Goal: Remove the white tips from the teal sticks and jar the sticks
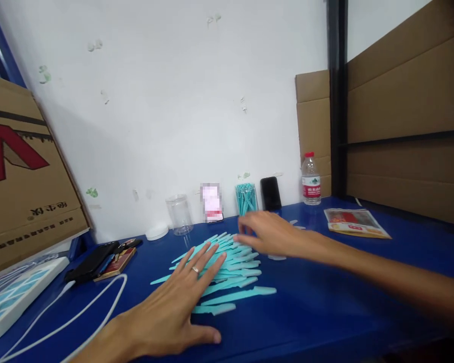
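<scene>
A loose pile of turquoise eyebrow razors (245,273) with pale translucent covers lies on the blue tabletop, handles mostly to the left. My left hand (185,297) rests flat over the pile's left side, fingers spread, a ring on one finger. At the pile's far right edge, my right hand (263,232) hovers or touches with fingers bent and thumb apart; no razor shows between them. Behind that hand stands a clear container (246,199) packed with upright razors, its lower part hidden. Small clear pieces (277,257) lie beneath my right forearm.
Along the wall stand a clear jar (179,216), a lit phone (212,201), a dark phone (271,193) and a water bottle (311,180). A white lid (157,232) lies left. Further out are a snack packet (357,223), power strip (24,292), white cable (109,307) and black case (93,261).
</scene>
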`<state>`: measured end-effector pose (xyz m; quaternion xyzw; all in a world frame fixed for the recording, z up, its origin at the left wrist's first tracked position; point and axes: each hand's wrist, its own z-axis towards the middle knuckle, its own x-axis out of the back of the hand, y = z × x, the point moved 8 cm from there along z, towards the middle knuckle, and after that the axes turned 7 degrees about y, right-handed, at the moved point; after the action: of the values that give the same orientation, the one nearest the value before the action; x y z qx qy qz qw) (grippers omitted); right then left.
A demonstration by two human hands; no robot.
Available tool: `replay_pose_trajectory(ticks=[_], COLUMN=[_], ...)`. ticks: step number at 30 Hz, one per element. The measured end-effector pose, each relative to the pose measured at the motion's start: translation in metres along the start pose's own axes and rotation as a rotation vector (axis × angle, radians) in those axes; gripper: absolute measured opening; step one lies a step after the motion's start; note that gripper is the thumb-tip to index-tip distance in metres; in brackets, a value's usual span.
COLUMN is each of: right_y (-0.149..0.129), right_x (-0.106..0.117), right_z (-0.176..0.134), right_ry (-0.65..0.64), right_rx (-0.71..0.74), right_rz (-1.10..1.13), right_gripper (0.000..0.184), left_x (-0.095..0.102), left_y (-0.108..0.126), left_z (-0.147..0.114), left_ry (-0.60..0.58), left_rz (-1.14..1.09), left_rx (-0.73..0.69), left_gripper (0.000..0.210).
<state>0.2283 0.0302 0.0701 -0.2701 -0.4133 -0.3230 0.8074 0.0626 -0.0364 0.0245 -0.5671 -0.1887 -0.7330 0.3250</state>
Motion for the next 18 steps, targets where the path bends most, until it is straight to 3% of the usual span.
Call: replay_pose_trajectory(ticks=[3,5,8,11,18], right_y=[-0.004,-0.014,-0.028,-0.042,-0.04], right_x=[-0.007,-0.019,-0.035,-0.045,-0.039], right_z=[-0.055,-0.075,-0.069,-0.047,-0.046], right_ry=[-0.112,-0.174,-0.186,-0.172,-0.099], right_rx=[0.013,0.042,0.057,0.084,0.005], right_rz=[-0.077,-0.048,0.017,0.096,0.2], right_gripper=[0.049,0.042,0.022,0.015,0.022], left_x=[-0.008,-0.01,-0.007,-0.003,-0.01], left_y=[-0.006,-0.015,-0.019,-0.014,0.003], left_z=[-0.007,-0.01,-0.012,-0.009,-0.004], left_ry=[-0.022,-0.013,-0.001,0.01,-0.063], left_rz=[0.04,0.066,0.085,0.111,0.188], left_rx=[0.018,0.028,0.001,-0.037,-0.128], left_gripper=[0.089,0.074,0.066,0.066,0.026])
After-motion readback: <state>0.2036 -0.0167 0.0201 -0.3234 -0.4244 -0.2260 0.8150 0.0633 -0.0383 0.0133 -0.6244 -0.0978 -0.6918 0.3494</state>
